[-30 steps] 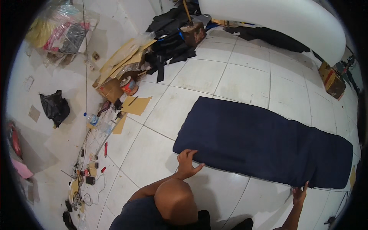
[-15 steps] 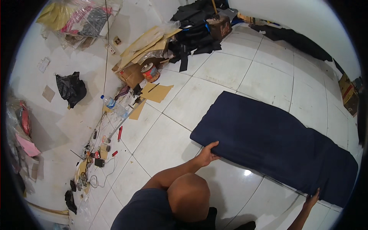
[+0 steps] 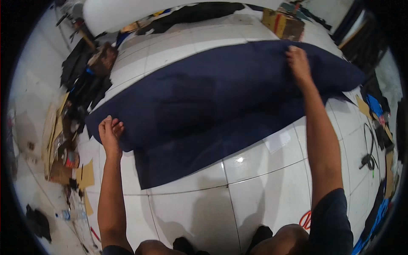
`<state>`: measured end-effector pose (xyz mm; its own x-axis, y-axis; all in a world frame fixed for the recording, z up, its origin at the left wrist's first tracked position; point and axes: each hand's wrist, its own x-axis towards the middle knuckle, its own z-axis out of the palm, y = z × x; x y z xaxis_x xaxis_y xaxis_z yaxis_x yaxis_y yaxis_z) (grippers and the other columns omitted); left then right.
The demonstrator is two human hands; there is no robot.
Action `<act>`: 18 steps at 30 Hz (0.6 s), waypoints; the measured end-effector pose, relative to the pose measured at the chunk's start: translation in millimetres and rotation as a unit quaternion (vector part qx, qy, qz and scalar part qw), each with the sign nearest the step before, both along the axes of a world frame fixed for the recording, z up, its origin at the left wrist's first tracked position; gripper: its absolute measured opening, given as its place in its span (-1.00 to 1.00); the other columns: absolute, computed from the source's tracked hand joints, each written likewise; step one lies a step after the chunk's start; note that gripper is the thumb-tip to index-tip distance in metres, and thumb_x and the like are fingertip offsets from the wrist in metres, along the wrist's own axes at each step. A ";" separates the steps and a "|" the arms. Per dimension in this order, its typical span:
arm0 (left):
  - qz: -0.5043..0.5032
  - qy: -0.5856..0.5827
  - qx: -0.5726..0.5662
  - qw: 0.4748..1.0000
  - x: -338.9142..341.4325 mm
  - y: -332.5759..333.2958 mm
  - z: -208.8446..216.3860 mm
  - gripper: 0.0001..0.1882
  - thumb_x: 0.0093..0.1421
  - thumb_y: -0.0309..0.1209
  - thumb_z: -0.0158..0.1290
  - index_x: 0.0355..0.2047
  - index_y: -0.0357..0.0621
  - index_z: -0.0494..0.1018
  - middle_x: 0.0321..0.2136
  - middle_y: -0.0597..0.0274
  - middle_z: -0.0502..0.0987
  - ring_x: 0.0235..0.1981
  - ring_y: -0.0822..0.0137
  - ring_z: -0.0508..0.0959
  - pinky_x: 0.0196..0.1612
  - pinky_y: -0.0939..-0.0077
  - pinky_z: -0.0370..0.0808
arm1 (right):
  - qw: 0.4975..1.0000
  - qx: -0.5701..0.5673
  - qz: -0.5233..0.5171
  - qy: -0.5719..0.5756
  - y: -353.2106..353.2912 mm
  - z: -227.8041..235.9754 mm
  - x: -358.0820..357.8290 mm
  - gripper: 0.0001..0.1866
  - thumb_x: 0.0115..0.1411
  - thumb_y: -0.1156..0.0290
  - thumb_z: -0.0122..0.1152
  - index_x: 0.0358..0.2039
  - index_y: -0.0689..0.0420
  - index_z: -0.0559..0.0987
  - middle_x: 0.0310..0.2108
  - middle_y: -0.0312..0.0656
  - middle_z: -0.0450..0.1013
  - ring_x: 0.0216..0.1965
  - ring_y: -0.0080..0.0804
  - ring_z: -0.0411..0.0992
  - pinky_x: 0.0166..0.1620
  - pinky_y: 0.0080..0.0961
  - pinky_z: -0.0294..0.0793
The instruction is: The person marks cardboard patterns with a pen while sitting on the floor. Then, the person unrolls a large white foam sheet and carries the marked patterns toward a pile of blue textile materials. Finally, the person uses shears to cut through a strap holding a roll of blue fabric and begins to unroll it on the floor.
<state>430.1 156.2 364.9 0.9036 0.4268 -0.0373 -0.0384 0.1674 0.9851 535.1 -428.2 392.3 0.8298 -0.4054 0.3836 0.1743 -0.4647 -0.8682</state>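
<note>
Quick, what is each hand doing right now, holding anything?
Left hand: closed, gripping the near left edge of the dark blue fabric.
Right hand: fingers curled on the far edge of the same fabric, apparently gripping it.

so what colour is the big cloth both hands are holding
Dark navy blue cloth, plain; head view.

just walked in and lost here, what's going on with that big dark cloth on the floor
A person is bent over a large navy blue cloth spread on a white tiled floor. The left hand grips the cloth's near left edge, and the right hand pinches it at the far right. The cloth looks folded over itself, with a lower layer showing along the near side. Cardboard scraps and dark fabric pieces lie at the left.
</note>
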 end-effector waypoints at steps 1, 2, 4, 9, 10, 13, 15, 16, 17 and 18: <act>0.007 -0.052 0.193 0.980 12.4 -10.4 -12.0 -0.61 0.22 -0.11 0.01 -0.20 -0.21 0.34 -0.30 0.10 0.47 -0.21 0.26 0.52 -0.07 0.40 0.43 | 0.979 -0.190 -0.014 -0.067 16.1 -2.9 1.7 -0.53 0.29 0.06 -0.11 -0.11 0.25 0.44 -0.15 -0.01 0.42 -0.13 -0.19 0.41 -0.04 -0.35 0.36; 0.014 -0.102 0.373 0.922 19.6 -23.3 -27.5 -0.60 0.21 -0.13 0.03 -0.18 -0.26 0.36 -0.24 0.08 0.46 -0.12 0.21 0.48 0.01 0.41 0.36 | 0.992 -0.111 0.043 -0.033 41.7 -6.9 -11.0 -0.55 0.24 0.08 0.01 -0.12 0.26 0.45 -0.12 0.03 0.41 -0.05 -0.13 0.39 0.02 -0.31 0.33; -0.079 -0.068 0.519 0.849 3.1 -83.0 -54.7 -0.51 0.14 -0.19 0.10 -0.03 -0.30 0.36 -0.04 -0.09 0.41 0.03 0.04 0.39 0.11 0.29 0.26 | 0.965 -0.247 0.033 -0.087 52.1 -35.1 -38.3 -0.53 0.13 0.13 0.15 -0.08 0.22 0.44 -0.08 0.04 0.40 0.03 -0.06 0.32 0.10 -0.28 0.25; -0.401 0.037 0.625 0.669 -68.6 -128.2 -125.4 -0.10 -0.04 0.08 0.19 0.19 -0.20 0.16 0.22 -0.26 0.06 0.27 -0.19 0.02 0.25 -0.08 -0.06 | 0.942 -0.333 -0.003 -0.035 40.2 -142.4 -108.0 -0.56 0.07 0.18 0.19 -0.10 0.19 0.46 -0.04 -0.01 0.39 0.07 -0.08 0.29 0.16 -0.25 0.15; -0.431 0.054 0.649 0.624 -78.9 -131.4 -130.9 -0.05 -0.05 0.09 0.19 0.22 -0.18 0.11 0.23 -0.25 0.03 0.28 -0.17 -0.01 0.26 -0.10 -0.08 | 0.949 -0.315 -0.013 -0.010 25.0 -155.4 -127.6 -0.57 0.08 0.19 0.18 -0.10 0.19 0.46 -0.02 -0.01 0.37 0.06 -0.08 0.29 0.15 -0.23 0.14; -0.433 0.066 0.665 0.604 -88.8 -108.1 -166.1 -0.08 -0.04 0.08 0.18 0.22 -0.14 0.12 0.23 -0.22 0.04 0.28 -0.16 0.00 0.25 -0.12 -0.06 | 0.975 -0.215 -0.057 -0.017 -10.6 -166.5 -166.8 -0.61 0.08 0.36 0.16 -0.10 0.26 0.41 -0.06 0.09 0.35 -0.03 -0.03 0.31 0.03 -0.23 0.26; -0.445 0.018 0.679 0.584 -79.3 -105.6 -177.2 -0.17 0.00 0.05 0.16 0.20 -0.07 0.18 0.25 -0.16 0.02 0.28 -0.15 0.00 0.23 -0.14 -0.04 | 0.975 -0.181 -0.124 0.039 -22.1 -192.0 -191.1 -0.61 0.08 0.37 0.17 -0.11 0.29 0.39 -0.08 0.11 0.35 -0.04 -0.03 0.32 0.01 -0.24 0.28; -0.410 -0.008 0.689 0.597 -78.5 -115.5 -169.1 -0.41 0.07 -0.21 0.13 0.12 -0.04 0.30 0.17 -0.09 0.21 0.21 -0.07 0.18 0.21 -0.03 0.10 | 0.968 -0.141 -0.184 0.090 -27.3 -208.8 -204.0 -0.61 0.08 0.38 0.17 -0.11 0.31 0.38 -0.10 0.13 0.35 -0.04 -0.03 0.32 -0.01 -0.26 0.29; -0.410 -0.012 0.689 0.598 -70.4 -114.1 -173.1 -0.41 0.07 -0.21 0.13 0.12 -0.04 0.30 0.17 -0.09 0.21 0.21 -0.07 0.18 0.21 -0.03 0.10 | 0.968 -0.165 -0.160 0.106 -31.8 -223.4 -214.7 -0.50 0.06 0.31 0.21 -0.06 0.33 0.33 -0.04 0.17 0.30 0.00 0.00 0.30 0.01 -0.28 0.30; -0.393 0.013 0.654 0.647 -61.6 -101.2 -177.9 -0.50 0.06 -0.36 0.07 0.06 -0.07 0.34 0.08 -0.06 0.31 0.13 -0.04 0.28 0.17 0.06 0.18 | 0.963 -0.188 -0.105 0.162 -22.7 -221.3 -220.5 -0.40 0.05 0.20 0.23 0.00 0.32 0.30 0.03 0.16 0.25 0.06 0.03 0.25 0.07 -0.24 0.24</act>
